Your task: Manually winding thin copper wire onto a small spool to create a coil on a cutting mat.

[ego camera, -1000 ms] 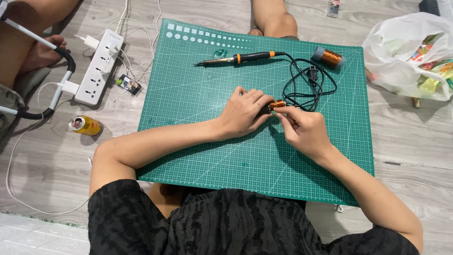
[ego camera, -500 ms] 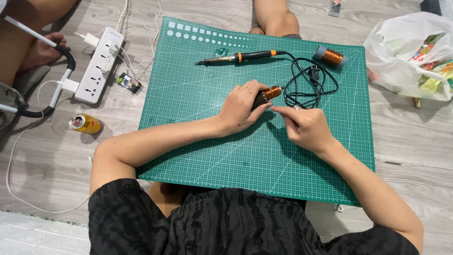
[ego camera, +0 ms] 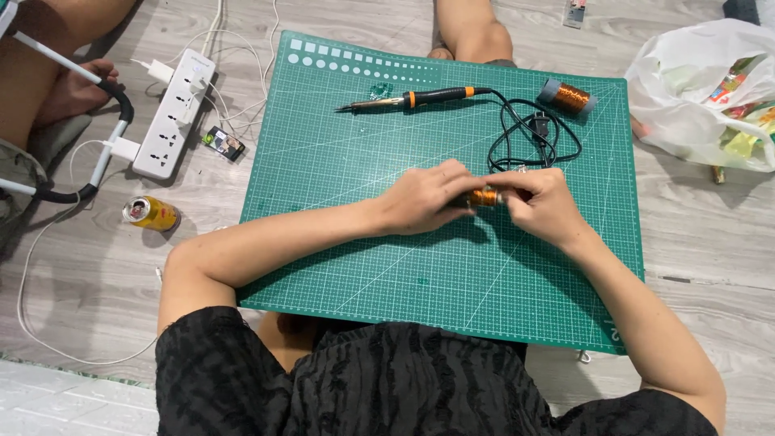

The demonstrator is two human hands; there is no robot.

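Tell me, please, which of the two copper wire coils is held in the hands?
The small copper coil at mat centre, gripped between the left hand and right hand. The other, a copper wire spool, lies untouched near the mat's far right corner.

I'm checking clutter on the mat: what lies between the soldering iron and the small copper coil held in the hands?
In the head view, only bare green cutting mat lies between the soldering iron and the held copper coil; the black cord loops off to the side.

White plastic bag of colourful packets, floor, far right corner. Yellow-red drink can on its side, floor, left. Small dark labelled packet beside white power strip.
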